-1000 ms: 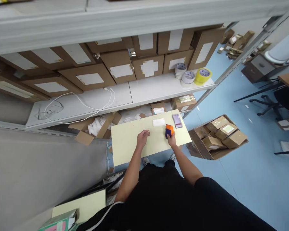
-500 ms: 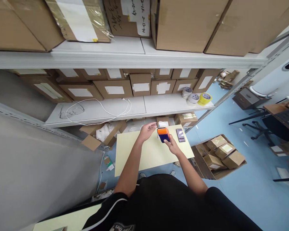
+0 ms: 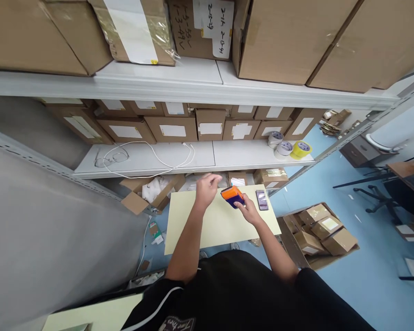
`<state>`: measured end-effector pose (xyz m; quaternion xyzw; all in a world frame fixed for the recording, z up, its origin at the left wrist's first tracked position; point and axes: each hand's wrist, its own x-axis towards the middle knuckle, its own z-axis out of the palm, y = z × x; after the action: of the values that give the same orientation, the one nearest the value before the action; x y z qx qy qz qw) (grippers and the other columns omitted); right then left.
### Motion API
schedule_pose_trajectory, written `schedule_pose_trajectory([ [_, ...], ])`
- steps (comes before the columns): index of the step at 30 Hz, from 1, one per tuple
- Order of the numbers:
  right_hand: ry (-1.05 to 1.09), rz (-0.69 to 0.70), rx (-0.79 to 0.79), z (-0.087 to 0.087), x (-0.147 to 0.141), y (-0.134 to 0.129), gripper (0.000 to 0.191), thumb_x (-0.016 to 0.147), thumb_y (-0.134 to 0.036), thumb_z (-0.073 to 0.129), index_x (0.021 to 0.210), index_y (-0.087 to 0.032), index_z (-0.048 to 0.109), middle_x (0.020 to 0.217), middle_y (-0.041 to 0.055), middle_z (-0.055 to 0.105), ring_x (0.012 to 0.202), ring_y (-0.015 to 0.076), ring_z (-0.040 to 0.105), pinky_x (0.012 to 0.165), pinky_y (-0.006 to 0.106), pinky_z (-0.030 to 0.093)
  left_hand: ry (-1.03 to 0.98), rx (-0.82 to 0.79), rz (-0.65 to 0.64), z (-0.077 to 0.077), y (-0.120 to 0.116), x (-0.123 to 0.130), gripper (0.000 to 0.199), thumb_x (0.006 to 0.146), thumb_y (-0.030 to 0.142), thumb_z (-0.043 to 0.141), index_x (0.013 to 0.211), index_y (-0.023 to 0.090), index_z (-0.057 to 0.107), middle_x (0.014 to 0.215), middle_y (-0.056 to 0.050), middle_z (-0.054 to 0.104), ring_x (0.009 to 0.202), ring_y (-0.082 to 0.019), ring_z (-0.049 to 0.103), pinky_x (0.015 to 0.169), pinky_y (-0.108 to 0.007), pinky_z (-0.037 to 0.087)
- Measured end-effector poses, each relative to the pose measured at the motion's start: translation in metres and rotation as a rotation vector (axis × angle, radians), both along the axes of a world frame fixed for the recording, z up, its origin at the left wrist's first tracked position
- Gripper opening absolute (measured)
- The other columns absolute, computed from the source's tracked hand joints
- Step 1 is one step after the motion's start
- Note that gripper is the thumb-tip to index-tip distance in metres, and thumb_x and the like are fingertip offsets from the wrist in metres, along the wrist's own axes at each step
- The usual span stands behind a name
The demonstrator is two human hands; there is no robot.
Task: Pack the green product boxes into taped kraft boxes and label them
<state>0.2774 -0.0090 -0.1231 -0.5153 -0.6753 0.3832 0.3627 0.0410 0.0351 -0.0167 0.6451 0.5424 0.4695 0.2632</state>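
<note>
My right hand grips a small orange and dark-blue box by its lower right side, thumb on the near face. The box is tilted above a pale yellow tabletop. My left hand is raised just left of the box and apart from it. Its fingers are bent in with the tips drawn together at the thumb; whether something small is between them I cannot make out. A phone lies on the tabletop to the right of my right hand.
Behind the table, a shelf carries labelled cartons, a white cable, glasses and tape rolls. An open carton with white stuffing sits at left. A large carton of smaller boxes stands on the floor at right.
The box has tilted over in my right hand. My left hand has moved slightly left and its fingers have curled from stretched to drawn together. The whole view has shifted a little.
</note>
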Motion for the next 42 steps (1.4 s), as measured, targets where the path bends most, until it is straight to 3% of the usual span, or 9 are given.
schedule_pose_trajectory([
  [3, 0.041, -0.004, -0.023, -0.002, 0.014, 0.012, 0.036, 0.097, -0.056, 0.059, 0.109, -0.023, 0.061, 0.094, 0.0034, 0.070, 0.084, 0.0232, 0.065, 0.076, 0.034, 0.051, 0.197, 0.106, -0.046, 0.023, 0.006, 0.007, 0.030, 0.104, 0.033, 0.053, 0.098, 0.024, 0.082, 0.099, -0.006, 0.080, 0.097, -0.022, 0.073, 0.095, -0.036, 0.057],
  [6, 0.061, -0.048, -0.004, -0.001, 0.025, 0.025, 0.037, 0.097, -0.057, 0.058, 0.110, -0.023, 0.061, 0.094, 0.0041, 0.070, 0.083, 0.0239, 0.065, 0.075, 0.035, 0.052, 0.381, 0.183, -0.090, 0.037, 0.006, 0.026, 0.032, 0.103, 0.043, 0.057, 0.125, 0.029, 0.076, 0.138, -0.008, 0.071, 0.125, -0.028, 0.066, 0.108, -0.043, 0.053],
  [10, 0.017, -0.137, 0.079, 0.008, 0.044, 0.050, 0.039, 0.097, -0.058, 0.057, 0.110, -0.022, 0.061, 0.094, 0.0066, 0.070, 0.082, 0.0259, 0.064, 0.075, 0.038, 0.052, 0.222, 0.277, 0.129, 0.040, -0.005, 0.060, 0.083, 0.098, 0.057, 0.063, 0.168, 0.029, 0.028, 0.177, -0.013, 0.018, 0.140, -0.034, 0.056, 0.106, -0.048, 0.056],
  [13, -0.033, -0.174, 0.132, 0.012, 0.068, 0.078, 0.039, 0.097, -0.057, 0.055, 0.114, -0.021, 0.060, 0.097, 0.0086, 0.070, 0.084, 0.0276, 0.064, 0.076, 0.041, 0.054, 0.036, 0.270, 0.168, 0.037, -0.008, 0.078, 0.091, 0.103, 0.054, 0.056, 0.171, 0.032, -0.001, 0.178, -0.015, 0.012, 0.130, -0.028, 0.063, 0.096, -0.041, 0.062],
  [19, -0.177, -0.137, 0.355, 0.013, 0.114, 0.165, 0.038, 0.095, -0.042, 0.057, 0.123, -0.017, 0.060, 0.127, 0.0190, 0.067, 0.118, 0.0359, 0.060, 0.101, 0.052, 0.051, 0.010, 0.105, 0.194, 0.025, 0.003, 0.091, 0.068, 0.103, 0.050, 0.057, 0.166, 0.034, 0.033, 0.168, -0.013, 0.040, 0.121, -0.026, 0.069, 0.091, -0.038, 0.064],
  [24, -0.331, -0.192, 0.370, 0.011, 0.125, 0.240, 0.034, 0.093, -0.031, 0.060, 0.121, -0.012, 0.064, 0.119, 0.0236, 0.068, 0.118, 0.0389, 0.058, 0.107, 0.059, 0.045, 0.043, 0.047, 0.256, 0.014, -0.008, 0.096, 0.063, 0.101, 0.046, 0.060, 0.160, 0.031, 0.044, 0.165, -0.015, 0.043, 0.116, -0.024, 0.070, 0.089, -0.038, 0.065],
  [28, -0.307, -0.182, 0.337, 0.001, 0.123, 0.266, 0.034, 0.093, -0.027, 0.058, 0.122, -0.010, 0.066, 0.115, 0.0232, 0.068, 0.124, 0.0377, 0.051, 0.115, 0.065, 0.034, 0.075, -0.023, 0.340, 0.001, -0.032, 0.089, 0.057, 0.100, 0.045, 0.060, 0.154, 0.027, 0.052, 0.158, -0.016, 0.051, 0.115, -0.024, 0.071, 0.085, -0.036, 0.065],
  [35, -0.258, -0.170, 0.377, -0.011, 0.106, 0.234, 0.059, 0.094, -0.033, 0.055, 0.150, -0.013, 0.052, 0.157, 0.0234, 0.045, 0.153, 0.0439, 0.023, 0.121, 0.074, 0.023, 0.100, -0.208, 0.548, -0.049, -0.096, 0.061, 0.054, 0.100, 0.048, 0.057, 0.149, 0.024, 0.057, 0.147, -0.015, 0.061, 0.111, -0.024, 0.072, 0.082, -0.037, 0.066],
  [42, -0.069, 0.121, 0.288, -0.026, 0.040, 0.113, 0.049, 0.099, -0.047, 0.054, 0.139, -0.019, 0.062, 0.152, 0.0191, 0.056, 0.144, 0.0349, 0.048, 0.121, 0.063, 0.037, 0.243, -0.299, 0.555, -0.081, -0.160, 0.048, 0.047, 0.102, 0.044, 0.052, 0.145, 0.026, 0.061, 0.146, -0.010, 0.064, 0.133, -0.028, 0.062, 0.096, -0.042, 0.063],
])
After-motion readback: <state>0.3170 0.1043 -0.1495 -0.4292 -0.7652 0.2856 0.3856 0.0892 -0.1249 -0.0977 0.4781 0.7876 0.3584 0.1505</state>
